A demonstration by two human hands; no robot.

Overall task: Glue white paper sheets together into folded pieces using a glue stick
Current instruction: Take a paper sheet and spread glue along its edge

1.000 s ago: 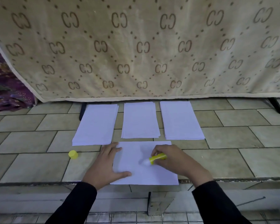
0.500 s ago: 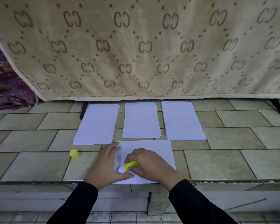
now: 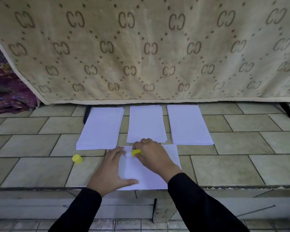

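A single white sheet (image 3: 172, 158) lies on the tiled surface just in front of me. My left hand (image 3: 112, 171) rests flat on its left part, fingers spread, pinning it down. My right hand (image 3: 151, 155) grips a yellow glue stick (image 3: 135, 152), its white tip pressed on the sheet's far left corner area. The stick's yellow cap (image 3: 77, 159) lies loose on the tiles to the left. Beyond the sheet lie three stacks of white paper: left (image 3: 100, 128), middle (image 3: 146, 123), right (image 3: 187, 125).
A beige patterned blanket (image 3: 149, 47) hangs as a backdrop right behind the stacks. Purple fabric (image 3: 5, 91) sits at far left. A black stand leg (image 3: 286, 110) pokes out at right. The tiled ledge (image 3: 224, 187) drops off just near me.
My right hand has swept the glue stick from the sheet's right side to its left, then up toward the far left corner. My left hand has stayed flat on the sheet.
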